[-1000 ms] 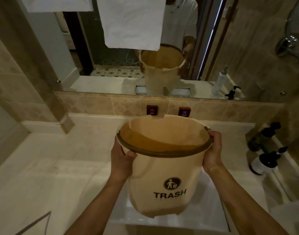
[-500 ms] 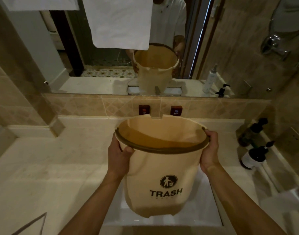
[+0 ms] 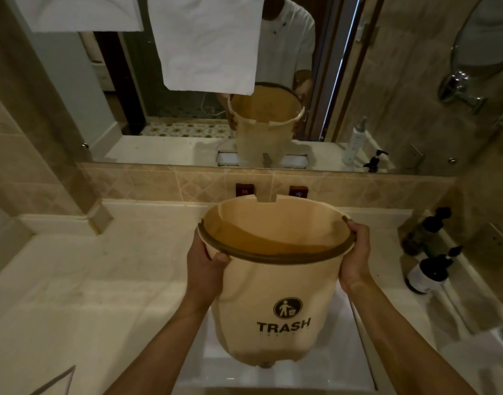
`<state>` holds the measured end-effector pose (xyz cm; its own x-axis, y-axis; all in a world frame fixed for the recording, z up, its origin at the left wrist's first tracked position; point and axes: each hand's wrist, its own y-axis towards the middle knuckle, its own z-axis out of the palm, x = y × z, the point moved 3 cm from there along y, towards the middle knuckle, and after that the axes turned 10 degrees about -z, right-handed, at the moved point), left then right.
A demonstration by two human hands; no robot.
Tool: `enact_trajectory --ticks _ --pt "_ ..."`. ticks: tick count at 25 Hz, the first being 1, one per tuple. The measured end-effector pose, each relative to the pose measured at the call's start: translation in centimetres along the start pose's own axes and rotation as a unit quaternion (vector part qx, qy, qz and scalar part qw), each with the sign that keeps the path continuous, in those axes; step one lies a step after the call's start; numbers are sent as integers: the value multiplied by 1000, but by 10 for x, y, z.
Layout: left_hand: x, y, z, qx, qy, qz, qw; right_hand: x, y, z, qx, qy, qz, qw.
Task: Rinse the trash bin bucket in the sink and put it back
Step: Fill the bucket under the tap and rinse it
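A beige trash bin bucket (image 3: 273, 295) with a dark rim and a black TRASH label hangs upright over the white sink (image 3: 355, 363). My left hand (image 3: 204, 269) grips its left rim, thumb hooked over the edge. My right hand (image 3: 355, 258) grips the right rim. The bucket's base sits above the basin, apart from it. Its inside looks wet and darker low down. A notch in the far rim lines up with the wall spout (image 3: 266, 196), mostly hidden behind it.
Two red wall buttons (image 3: 245, 191) flank the spout. Dark pump bottles (image 3: 428, 269) stand on the counter at right. Pale stone counter (image 3: 87, 280) spreads left. A mirror (image 3: 273, 109) and hanging white towels (image 3: 207, 44) are above.
The bucket stays held over the sink in both hands, drifting slightly. My view has shifted a little.
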<state>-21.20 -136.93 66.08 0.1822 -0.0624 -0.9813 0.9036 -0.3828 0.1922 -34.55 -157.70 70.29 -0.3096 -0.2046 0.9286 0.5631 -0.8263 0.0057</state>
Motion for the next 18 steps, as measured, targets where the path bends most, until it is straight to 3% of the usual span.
enact_trajectory --ticks 3,8,13,18 --pt "6 -8 5 25 0 -2 1000 -4 -3 -6 -10 -4 -1 1000" --pt "11 -13 -4 -23 -10 -25 999 -5 -8 -4 10 3 4 1000" --pt "5 1 5 20 14 -3 1000 1 -2 -4 -10 5 -10 1000" --pt "6 -16 -6 -16 -17 -17 1000 -5 -11 -5 -15 -5 -2 1000"
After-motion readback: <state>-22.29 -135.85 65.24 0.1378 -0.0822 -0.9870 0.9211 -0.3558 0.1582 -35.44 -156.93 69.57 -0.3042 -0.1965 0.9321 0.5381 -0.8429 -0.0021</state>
